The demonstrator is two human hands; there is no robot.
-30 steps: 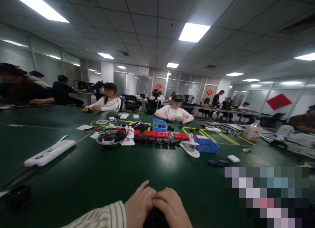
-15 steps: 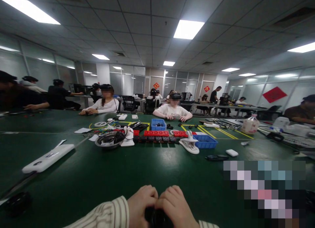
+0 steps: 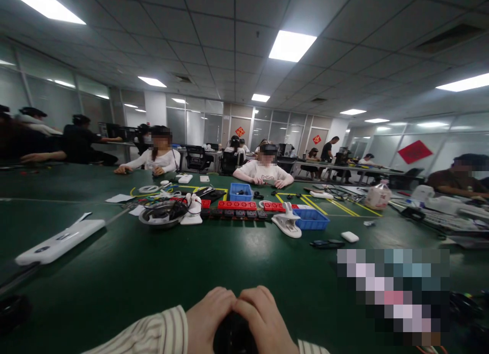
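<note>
At the bottom middle, a black rounded object (image 3: 234, 336) with a slight sheen sits between my two hands; its kind cannot be made out. My left hand (image 3: 211, 313) is curled around its left side, a striped cuff at the wrist. From the right, my right hand (image 3: 263, 316) wraps over it, fingers bent. The fingertips of both hands meet at the object's far end. Its underside and near end are hidden or out of frame. Below the hands lies the green tabletop (image 3: 153, 272).
A white power strip (image 3: 61, 242) lies left, a black round item (image 3: 14, 313) nearer. Ahead are a metal bowl (image 3: 147, 222) of cables, red sockets (image 3: 237, 205), a white clip base (image 3: 287, 226) and a blue bin (image 3: 313, 219). A white case (image 3: 350, 237) lies right. Co-workers sit opposite.
The view has shifted a little to the right. My left fingers, one raised earlier, are now bent down over the black object. Half a second ago, the hands were slightly farther apart.
</note>
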